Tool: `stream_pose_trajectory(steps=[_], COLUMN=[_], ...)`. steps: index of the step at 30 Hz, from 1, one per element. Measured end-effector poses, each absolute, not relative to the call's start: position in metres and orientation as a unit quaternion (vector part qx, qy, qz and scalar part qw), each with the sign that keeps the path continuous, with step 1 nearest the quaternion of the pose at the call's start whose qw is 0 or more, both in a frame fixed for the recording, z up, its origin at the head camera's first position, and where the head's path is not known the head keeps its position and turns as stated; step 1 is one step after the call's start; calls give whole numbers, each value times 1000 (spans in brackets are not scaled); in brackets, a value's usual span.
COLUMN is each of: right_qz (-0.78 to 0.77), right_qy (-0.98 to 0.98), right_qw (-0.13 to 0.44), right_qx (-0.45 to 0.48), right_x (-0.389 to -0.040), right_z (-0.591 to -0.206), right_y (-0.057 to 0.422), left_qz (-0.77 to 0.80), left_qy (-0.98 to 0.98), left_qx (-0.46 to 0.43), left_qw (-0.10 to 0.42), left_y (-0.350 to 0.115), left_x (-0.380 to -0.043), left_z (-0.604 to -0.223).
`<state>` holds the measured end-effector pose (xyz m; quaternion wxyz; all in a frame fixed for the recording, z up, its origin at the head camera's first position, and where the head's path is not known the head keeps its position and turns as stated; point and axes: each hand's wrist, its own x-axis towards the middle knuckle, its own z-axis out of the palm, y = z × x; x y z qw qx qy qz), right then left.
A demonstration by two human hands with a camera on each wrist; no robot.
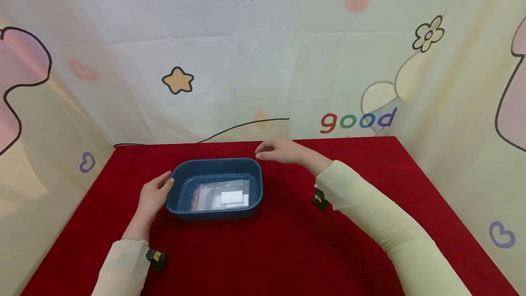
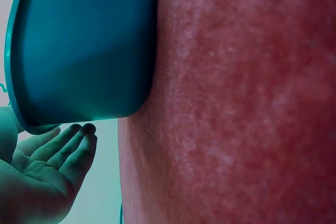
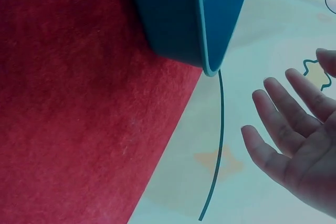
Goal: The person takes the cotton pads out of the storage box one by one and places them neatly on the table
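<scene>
A blue plastic basin (image 1: 213, 214) stands on the red cloth, with clear zip bags (image 1: 209, 195) lying flat inside. White rectangles (image 1: 232, 197) show at the right of the bags. At the basin's left end is my left hand (image 1: 154, 195), its thumb at the rim and its fingers fairly straight along the outside; in the left wrist view the palm stands off the wall. My right hand (image 1: 281, 150) hovers beyond the basin's far right corner, holding nothing. Its fingers (image 3: 281, 129) are spread and slightly bent, apart from the rim in the right wrist view.
Red cloth (image 1: 287, 250) covers the table. A pale printed curtain (image 1: 263, 67) hangs behind the far edge and along both sides. Small black devices are strapped at both wrists, one below the left sleeve (image 1: 123, 259) and one below the right sleeve (image 1: 370, 209).
</scene>
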<state>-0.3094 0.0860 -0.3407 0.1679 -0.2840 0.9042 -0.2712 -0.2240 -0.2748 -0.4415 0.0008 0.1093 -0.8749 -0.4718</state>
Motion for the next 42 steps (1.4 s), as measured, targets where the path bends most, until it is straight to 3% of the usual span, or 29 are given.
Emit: stream_pose_trajectory(steps=[25, 42], right_qz=[-269, -263], right_qy=[893, 885], right_qw=[214, 258], right_qx=[-289, -284], right_x=[-332, -342], right_z=[-339, -346], right_y=[37, 16], left_qz=[-522, -558], left_qy=[-842, -811], left_qx=[136, 174], left_qw=[-17, 4], left_y=[-275, -272], left_x=[-223, -220], left_z=[-447, -454])
